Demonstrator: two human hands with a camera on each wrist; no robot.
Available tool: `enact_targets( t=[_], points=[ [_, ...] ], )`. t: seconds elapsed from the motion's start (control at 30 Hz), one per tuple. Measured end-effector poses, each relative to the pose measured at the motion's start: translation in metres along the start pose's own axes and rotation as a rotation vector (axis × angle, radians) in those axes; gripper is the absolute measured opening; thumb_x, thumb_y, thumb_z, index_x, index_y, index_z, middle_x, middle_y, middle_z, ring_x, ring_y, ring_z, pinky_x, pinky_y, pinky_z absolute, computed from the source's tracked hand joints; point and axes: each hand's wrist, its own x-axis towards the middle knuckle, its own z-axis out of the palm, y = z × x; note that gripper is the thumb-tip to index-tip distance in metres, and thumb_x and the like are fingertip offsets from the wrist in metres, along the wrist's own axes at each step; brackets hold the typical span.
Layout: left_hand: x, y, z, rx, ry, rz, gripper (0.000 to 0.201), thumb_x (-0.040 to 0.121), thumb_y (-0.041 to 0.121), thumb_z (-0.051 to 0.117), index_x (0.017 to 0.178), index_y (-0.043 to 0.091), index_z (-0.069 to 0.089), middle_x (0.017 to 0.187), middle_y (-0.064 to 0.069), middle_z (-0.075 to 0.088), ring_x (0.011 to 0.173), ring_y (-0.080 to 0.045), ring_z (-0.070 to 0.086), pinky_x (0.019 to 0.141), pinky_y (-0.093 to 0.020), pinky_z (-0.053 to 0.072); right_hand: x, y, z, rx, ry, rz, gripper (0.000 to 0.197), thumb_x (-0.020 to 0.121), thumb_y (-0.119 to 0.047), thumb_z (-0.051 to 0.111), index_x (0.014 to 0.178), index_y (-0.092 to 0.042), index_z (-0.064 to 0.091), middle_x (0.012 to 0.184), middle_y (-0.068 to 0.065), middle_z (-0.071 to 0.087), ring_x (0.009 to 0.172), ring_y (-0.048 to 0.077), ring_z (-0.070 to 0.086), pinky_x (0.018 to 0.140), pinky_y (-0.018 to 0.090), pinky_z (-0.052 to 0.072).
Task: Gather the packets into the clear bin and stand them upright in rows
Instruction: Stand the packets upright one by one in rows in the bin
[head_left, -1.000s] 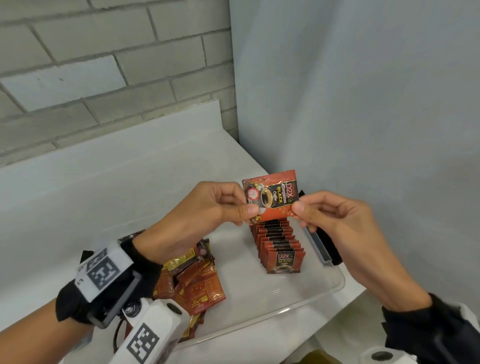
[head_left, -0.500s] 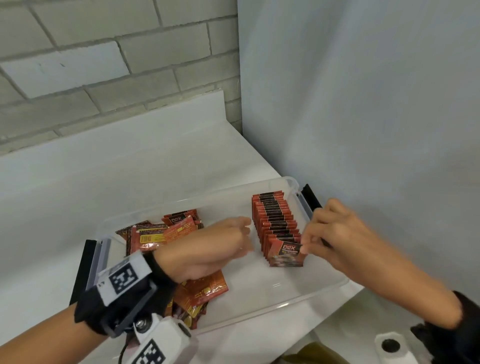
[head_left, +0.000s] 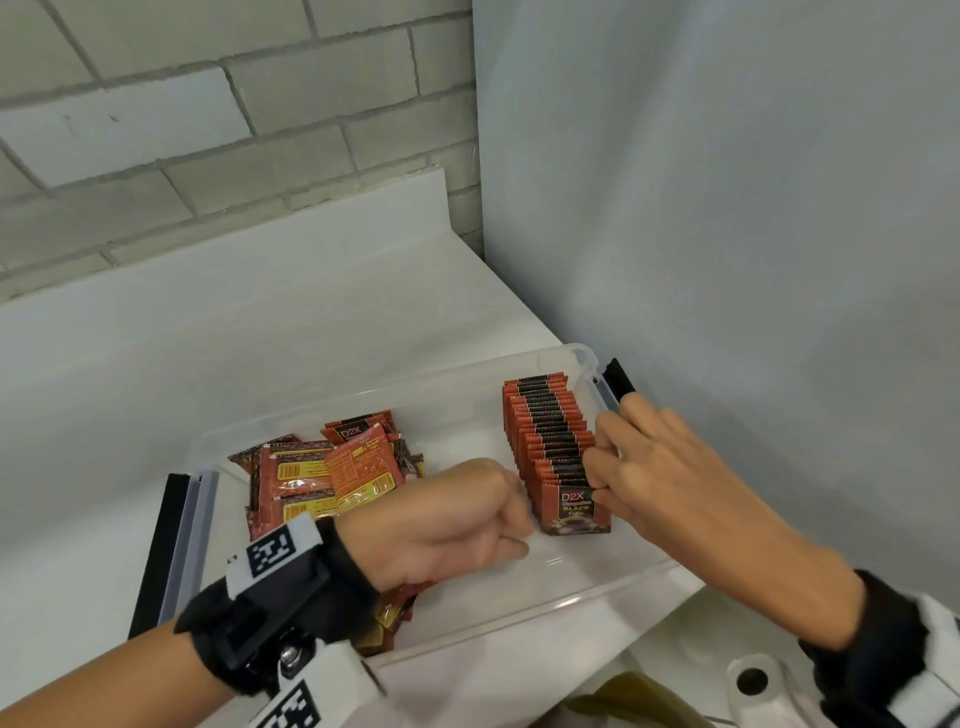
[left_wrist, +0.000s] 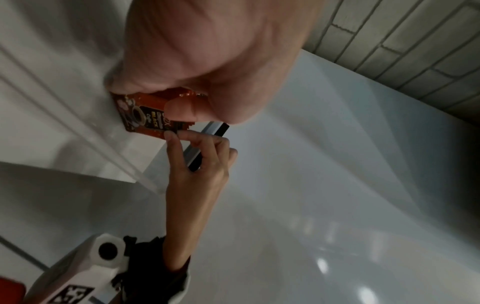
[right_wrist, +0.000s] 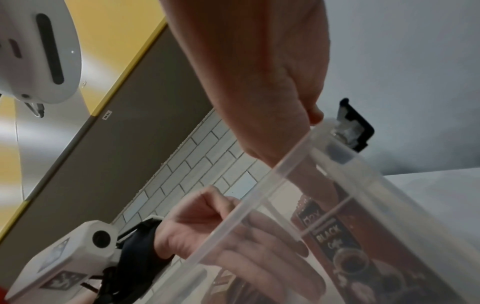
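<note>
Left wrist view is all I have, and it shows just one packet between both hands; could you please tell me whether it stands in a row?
Observer: Yes. The front packet closes a single upright row at the right end of the clear bin.
Operator: Thank you. Are any packets still loose?
Observer: Yes, a loose pile lies flat at the bin's left end, inside it.
Operator: And where does the right hand sit against the row?
Observer: The right hand has its fingers along the row's right side, at the nearest packets.
</note>
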Motion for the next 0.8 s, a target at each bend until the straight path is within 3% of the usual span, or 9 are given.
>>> enact_targets(
  t=[0.1, 0.2, 0.3, 0.43, 0.5, 0.6, 0.7, 0.8],
  points=[
    [-0.002, -0.007, -0.001, -0.031, 0.019, -0.004, 0.035, 0.086, -0.018, 0.035, 0.08, 0.014, 0.049, 0.085, -0.004, 0.049, 0.087, -0.012, 0.047, 0.081, -0.023, 0.046, -0.001, -0.001, -0.001, 0.005, 0.012, 0.019, 0.035, 0.054, -0.005, 0.09, 0.064, -0.014, 0.057, 0.074, 0.004, 0.051, 0.077, 0.021, 0.039, 0.054, 0.034, 0.036],
    [-0.005, -0.008, -0.003, -0.013, 0.07, 0.021, 0.037, 0.085, -0.019, 0.036, 0.099, 0.005, 0.06, 0.103, -0.011, 0.059, 0.097, -0.02, 0.058, 0.086, -0.035, 0.054, -0.001, -0.002, -0.001, 0.01, 0.005, 0.033, 0.034, 0.055, -0.003, 0.088, 0.064, -0.014, 0.057, 0.074, 0.003, 0.051, 0.076, 0.022, 0.042, 0.055, 0.034, 0.036],
    [-0.007, -0.003, 0.001, 0.128, -0.071, -0.016, 0.048, 0.084, -0.02, 0.035, 0.105, 0.008, 0.068, 0.104, -0.009, 0.063, 0.098, -0.02, 0.06, 0.083, -0.034, 0.057, -0.001, -0.002, 0.0, -0.002, -0.029, 0.049, 0.035, 0.055, -0.002, 0.088, 0.063, -0.014, 0.055, 0.074, 0.003, 0.049, 0.075, 0.022, 0.043, 0.055, 0.034, 0.036],
    [-0.001, 0.002, 0.009, 0.214, -0.156, -0.048, 0.059, 0.086, -0.021, 0.033, 0.126, 0.014, 0.058, 0.118, -0.007, 0.062, 0.104, -0.017, 0.058, 0.089, -0.031, 0.054, 0.003, -0.005, -0.009, 0.1, -0.045, 0.035, 0.033, 0.055, -0.015, 0.089, 0.07, -0.013, 0.06, 0.075, 0.003, 0.054, 0.074, 0.022, 0.045, 0.054, 0.032, 0.041],
    [0.001, 0.002, 0.009, 0.215, -0.183, -0.036, 0.057, 0.086, -0.02, 0.035, 0.123, 0.016, 0.06, 0.118, -0.005, 0.063, 0.104, -0.015, 0.058, 0.091, -0.03, 0.053, 0.002, -0.008, -0.018, 0.283, -0.047, 0.018, 0.025, 0.067, -0.026, 0.08, 0.076, -0.014, 0.061, 0.078, 0.0, 0.056, 0.072, 0.017, 0.05, 0.056, 0.025, 0.045],
    [0.004, -0.002, 0.007, 0.201, -0.2, -0.034, 0.054, 0.085, -0.02, 0.038, 0.099, 0.021, 0.069, 0.104, -0.002, 0.066, 0.102, -0.015, 0.06, 0.094, -0.033, 0.052, 0.001, -0.019, -0.026, 0.507, -0.169, 0.002, 0.013, 0.088, -0.027, 0.052, 0.082, -0.017, 0.058, 0.079, -0.006, 0.055, 0.067, 0.005, 0.043, 0.056, 0.012, 0.037],
    [0.002, -0.002, 0.002, 0.215, -0.183, -0.032, 0.054, 0.083, -0.021, 0.036, 0.092, 0.019, 0.071, 0.099, -0.003, 0.067, 0.098, -0.014, 0.062, 0.089, -0.029, 0.053, 0.0, -0.025, -0.019, 0.492, -0.406, 0.031, 0.021, 0.102, -0.025, 0.04, 0.109, -0.013, 0.056, 0.104, 0.001, 0.059, 0.079, 0.011, 0.044, 0.072, 0.021, 0.041],
    [0.001, 0.004, -0.012, 0.128, -0.038, -0.005, 0.044, 0.086, -0.019, 0.037, 0.102, 0.009, 0.067, 0.1, -0.007, 0.066, 0.091, -0.015, 0.061, 0.081, -0.026, 0.055, 0.006, -0.029, -0.022, 0.425, -0.514, 0.08, 0.028, 0.105, -0.024, 0.032, 0.118, -0.01, 0.052, 0.115, 0.004, 0.056, 0.089, 0.015, 0.049, 0.084, 0.027, 0.046]
  ],
)
